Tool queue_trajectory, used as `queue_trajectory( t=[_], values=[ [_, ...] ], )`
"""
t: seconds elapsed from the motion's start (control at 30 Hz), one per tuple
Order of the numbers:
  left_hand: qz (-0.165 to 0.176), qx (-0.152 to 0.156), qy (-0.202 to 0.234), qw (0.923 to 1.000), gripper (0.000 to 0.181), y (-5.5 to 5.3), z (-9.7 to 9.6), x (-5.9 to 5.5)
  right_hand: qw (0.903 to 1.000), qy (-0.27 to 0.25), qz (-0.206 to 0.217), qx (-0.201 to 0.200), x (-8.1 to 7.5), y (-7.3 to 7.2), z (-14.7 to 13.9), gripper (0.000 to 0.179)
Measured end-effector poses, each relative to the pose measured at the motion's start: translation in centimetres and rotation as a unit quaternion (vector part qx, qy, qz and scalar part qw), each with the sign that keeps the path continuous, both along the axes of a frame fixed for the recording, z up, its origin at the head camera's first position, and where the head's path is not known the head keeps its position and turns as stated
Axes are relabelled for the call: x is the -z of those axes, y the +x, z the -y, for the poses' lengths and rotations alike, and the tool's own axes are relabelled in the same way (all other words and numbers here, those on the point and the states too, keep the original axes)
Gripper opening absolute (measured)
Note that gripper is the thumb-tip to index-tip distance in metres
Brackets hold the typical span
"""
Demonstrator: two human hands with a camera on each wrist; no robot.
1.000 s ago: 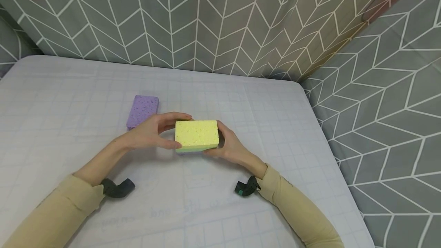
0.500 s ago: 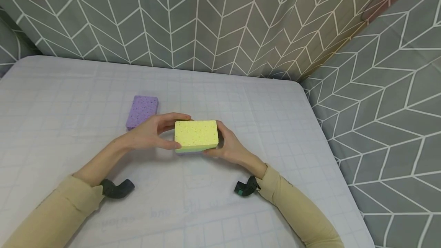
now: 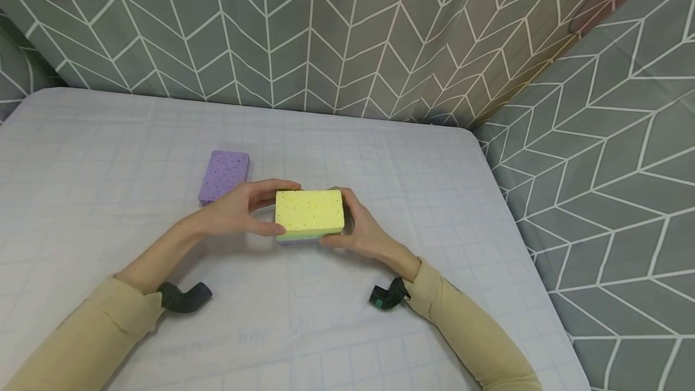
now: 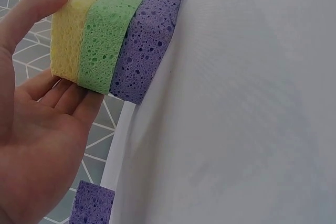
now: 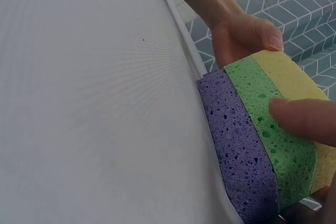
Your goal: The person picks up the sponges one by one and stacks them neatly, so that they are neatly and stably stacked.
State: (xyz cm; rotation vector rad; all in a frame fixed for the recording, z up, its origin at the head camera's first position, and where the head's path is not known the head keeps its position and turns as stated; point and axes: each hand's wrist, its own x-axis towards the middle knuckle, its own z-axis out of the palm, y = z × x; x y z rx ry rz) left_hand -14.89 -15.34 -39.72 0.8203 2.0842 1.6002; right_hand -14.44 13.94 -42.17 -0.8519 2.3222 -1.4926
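Note:
Three sponges are stacked flat on the table: a yellow sponge [image 3: 309,211] on top, a green sponge [image 5: 268,124] in the middle and a purple sponge [image 4: 149,35] at the bottom. My left hand [image 3: 233,209] holds the stack's left end, its thumb at the near corner of the yellow sponge and its fingers along the far side. At the right end, my right hand [image 3: 361,228] holds the stack between thumb and fingers; in the right wrist view its thumb lies over the green layer. The right fingertips are partly hidden behind the stack.
Another purple sponge [image 3: 224,175] lies flat on the white-covered table [image 3: 434,198], behind my left hand. A grey curtain [image 3: 288,35] with white lines hangs along the table's far edge. Dark curved devices sit at both wrists, such as the left wrist device [image 3: 187,298].
My right fingers have shifted slightly at the far right corner of the stack, and their tips show a little more above its back edge. The sponges and left hand stay nearly still.

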Motion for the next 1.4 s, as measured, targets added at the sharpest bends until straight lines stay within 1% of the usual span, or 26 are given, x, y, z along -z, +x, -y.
queue_trajectory(
  t=[0.3, 0.63, 0.83, 1.03, 1.17, 1.27, 1.4],
  values=[
    [-0.003, -0.001, 0.001, 1.0000, 0.077, 0.10, -0.05, -0.04, 0.9998, -0.019, 0.000, -0.006, 0.19, -0.06, -0.19, 0.084],
    [0.005, -0.003, 0.003, 1.0000, 0.077, 0.10, -0.07, 0.08, 0.9994, -0.022, 0.025, -0.002, -0.05, 0.07, -0.14, 0.077],
    [0.010, -0.004, 0.003, 0.9999, 0.078, 0.05, -0.06, 0.15, 0.9980, -0.058, 0.023, -0.011, 0.00, 0.07, -0.11, 0.077],
    [0.009, -0.001, 0.004, 1.0000, 0.075, -0.03, 0.01, 0.29, 0.9954, -0.095, 0.004, -0.012, 0.14, -0.07, -0.14, 0.074],
    [0.011, -0.002, 0.003, 0.9999, 0.073, -0.03, 0.03, 0.26, 0.9927, -0.119, -0.007, -0.016, 0.37, -0.21, -0.13, 0.076],
    [0.013, -0.003, 0.000, 0.9999, 0.073, -0.02, 0.06, 0.27, 0.9911, -0.132, -0.012, -0.015, 0.50, -0.22, -0.14, 0.079],
    [0.016, -0.004, -0.003, 0.9999, 0.074, -0.06, 0.09, 0.26, 0.9910, -0.134, -0.009, -0.010, 0.50, -0.12, -0.14, 0.079]
  ],
)
